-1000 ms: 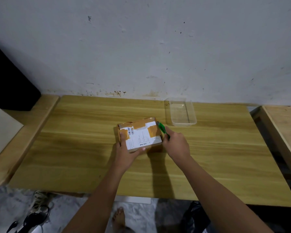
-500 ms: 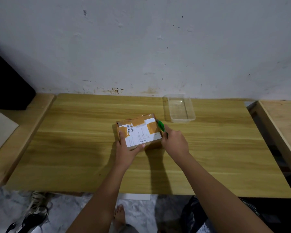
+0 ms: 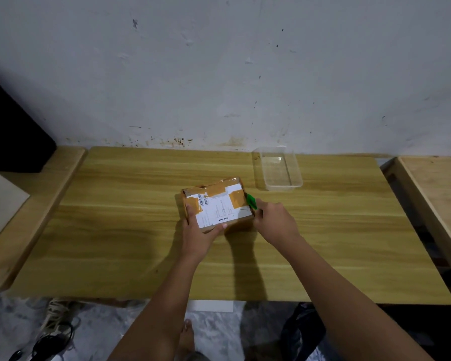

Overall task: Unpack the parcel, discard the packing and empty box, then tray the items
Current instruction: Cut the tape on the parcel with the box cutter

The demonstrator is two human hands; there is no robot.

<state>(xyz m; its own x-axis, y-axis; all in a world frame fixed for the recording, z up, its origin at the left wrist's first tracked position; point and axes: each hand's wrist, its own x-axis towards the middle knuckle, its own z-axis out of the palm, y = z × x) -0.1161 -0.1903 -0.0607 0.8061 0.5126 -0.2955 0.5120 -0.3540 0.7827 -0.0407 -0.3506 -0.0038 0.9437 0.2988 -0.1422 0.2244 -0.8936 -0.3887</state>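
A small cardboard parcel (image 3: 217, 204) with brown tape and a white shipping label lies closed in the middle of the wooden table (image 3: 115, 230). My left hand (image 3: 199, 235) grips its near left corner, thumb on the label. My right hand (image 3: 275, 221) holds a green cutter (image 3: 251, 201) whose tip touches the parcel's right edge. A clear plastic tray (image 3: 277, 169) stands behind the parcel to the right, nothing in it.
A stained white wall runs along the table's back edge. A second wooden table (image 3: 438, 194) stands to the right across a narrow gap, a wooden bench (image 3: 37, 204) with a black object (image 3: 13, 136) to the left. Shoes (image 3: 55, 332) and a foot show on the floor below.
The parcel and both hands keep the same pose. The green cutter stays at the parcel's right edge, with only a slight shift along it. The camera has shifted a little.
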